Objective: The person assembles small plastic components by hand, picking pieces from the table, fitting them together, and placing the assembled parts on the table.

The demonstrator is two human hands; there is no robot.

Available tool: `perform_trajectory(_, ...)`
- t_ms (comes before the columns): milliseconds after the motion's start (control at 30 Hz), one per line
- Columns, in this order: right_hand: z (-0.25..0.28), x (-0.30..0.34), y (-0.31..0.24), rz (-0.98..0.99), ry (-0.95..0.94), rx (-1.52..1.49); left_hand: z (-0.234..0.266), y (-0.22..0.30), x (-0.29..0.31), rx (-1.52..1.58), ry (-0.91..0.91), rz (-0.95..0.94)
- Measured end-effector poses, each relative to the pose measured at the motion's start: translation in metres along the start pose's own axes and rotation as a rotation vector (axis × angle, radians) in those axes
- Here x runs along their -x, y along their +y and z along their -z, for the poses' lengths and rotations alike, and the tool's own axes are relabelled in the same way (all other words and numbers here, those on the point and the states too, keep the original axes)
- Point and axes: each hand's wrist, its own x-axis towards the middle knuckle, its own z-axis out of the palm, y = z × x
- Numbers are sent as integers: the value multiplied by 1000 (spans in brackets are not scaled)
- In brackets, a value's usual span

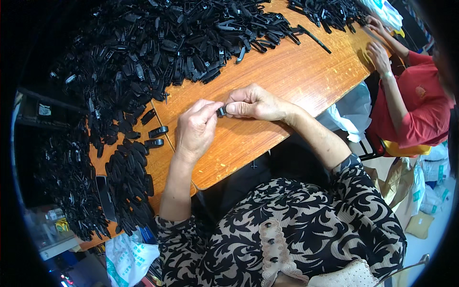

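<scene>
My left hand (pixel 195 129) and my right hand (pixel 253 103) meet above the wooden table (pixel 296 76). Between their fingertips they pinch one small black plastic part (pixel 221 112). Both hands have the fingers closed on it, thumb against forefinger. Most of the part is hidden by the fingers. A huge heap of similar black plastic parts (pixel 158 43) lies just beyond and to the left of my hands. Two single black parts (pixel 157 131) lie on the wood near my left hand.
A second pile of black parts (pixel 126 186) lies at the table's left end. Another person in a red shirt (pixel 413 105) sits at the right and handles parts from a far pile (pixel 330 12). Bags and packages lie on the floor at the right (pixel 425 191).
</scene>
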Motion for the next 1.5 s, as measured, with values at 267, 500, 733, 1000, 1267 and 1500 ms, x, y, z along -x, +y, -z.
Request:
perform_trajectory(267, 3, -7, -11, 29, -58, 238, -2, -4, 1, -29, -9, -33)
perform_trajectory(500, -11, -14, -15, -94, 50, 213, -1, -5, 7, 8, 56, -23)
perform_trajectory(733, 5, -4, -19, -112, -139, -104, -1, 7, 1, 496, 127, 157)
perform_trajectory(1000, -9, -10, -4, -31, 34, -38, -6, 1, -3, 501, 5, 97)
perform_trajectory(1267, 79, -24, 15, 364, 900, 1100, 14, -16, -12, 835, 204, 510)
perform_trajectory(1500, 66, -21, 18, 333, 673, 1248, 0, -11, -35, 104, 220, 156)
